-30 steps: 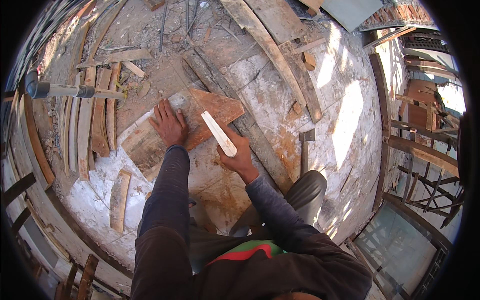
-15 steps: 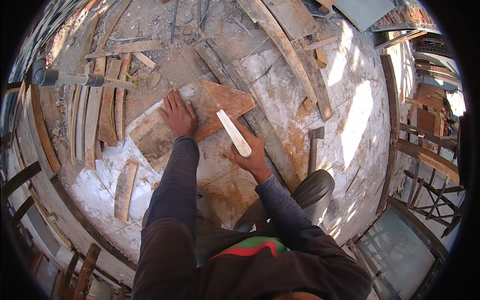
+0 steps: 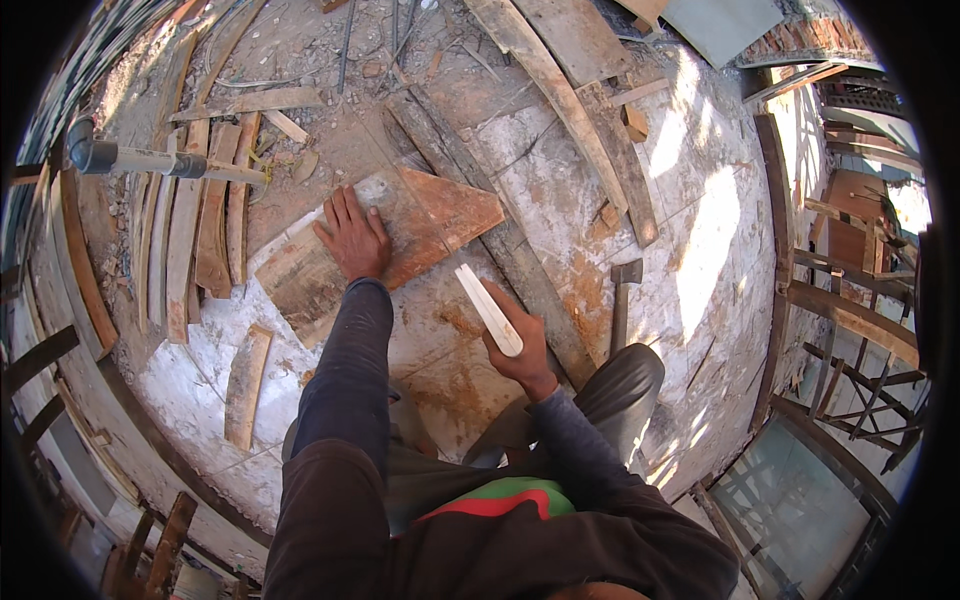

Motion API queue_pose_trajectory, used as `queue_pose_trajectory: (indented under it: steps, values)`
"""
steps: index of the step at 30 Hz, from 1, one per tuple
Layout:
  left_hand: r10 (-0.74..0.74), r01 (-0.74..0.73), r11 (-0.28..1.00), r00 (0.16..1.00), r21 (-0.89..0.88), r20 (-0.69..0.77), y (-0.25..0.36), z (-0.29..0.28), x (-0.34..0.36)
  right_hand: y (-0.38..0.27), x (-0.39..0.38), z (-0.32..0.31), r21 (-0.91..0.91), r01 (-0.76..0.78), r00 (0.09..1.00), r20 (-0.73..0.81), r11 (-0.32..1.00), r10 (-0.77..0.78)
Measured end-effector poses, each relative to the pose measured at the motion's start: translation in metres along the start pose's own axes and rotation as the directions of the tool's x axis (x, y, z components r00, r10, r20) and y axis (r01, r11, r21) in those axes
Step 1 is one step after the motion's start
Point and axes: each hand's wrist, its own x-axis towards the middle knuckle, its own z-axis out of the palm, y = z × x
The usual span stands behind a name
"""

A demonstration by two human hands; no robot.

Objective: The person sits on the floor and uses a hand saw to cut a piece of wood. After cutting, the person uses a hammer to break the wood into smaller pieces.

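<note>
My left hand (image 3: 355,232) lies open, fingers spread, on a weathered, reddish-stained board (image 3: 436,222) lying at an angle over a longer dark plank (image 3: 538,300). My right hand (image 3: 515,345) is shut on the white handle (image 3: 488,305) of what looks like a handsaw, held below the board's right part. Its thin blade is edge-on and hard to make out, in line with a faint line across the board. An axe or hatchet (image 3: 623,290) with a dark head lies right of my right hand, beside my knee.
Loose planks (image 3: 210,230) lie at the left under a grey pipe (image 3: 150,160) with an elbow. More long boards (image 3: 560,110) lie ahead. A short offcut (image 3: 245,385) is near my left arm. At the right are wooden frames (image 3: 850,320) and a glass panel (image 3: 790,500).
My right hand with the white handle has moved back toward my body and to the right, away from the board. My left hand stays on the board.
</note>
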Motion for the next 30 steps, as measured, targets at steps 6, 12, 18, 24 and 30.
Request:
queue_pose_trajectory:
  steps: [6,12,18,24,30]
  values:
    - [0.004,-0.004,1.000,1.000,0.024,-0.006,-0.002,-0.005,0.008,-0.025,-0.068,-0.033,-0.025,-0.018,1.000,0.008,1.000,0.018]
    - [0.027,-0.028,0.999,0.999,0.027,0.021,0.007,-0.007,0.017,0.005,0.077,0.032,0.140,0.058,0.994,-0.098,0.988,-0.044]
    - [-0.009,0.010,0.999,1.000,0.044,-0.029,0.000,-0.007,0.008,-0.026,-0.082,-0.056,-0.048,-0.005,0.999,0.041,0.999,0.007]
    - [0.040,-0.040,0.999,0.999,0.008,-0.011,0.015,0.000,0.004,0.021,0.070,0.034,0.114,0.033,0.998,-0.047,0.993,-0.028]
    - [-0.009,0.010,1.000,1.000,0.018,-0.013,0.004,-0.009,0.007,-0.004,-0.050,-0.031,0.095,-0.059,0.998,0.042,0.994,0.056]
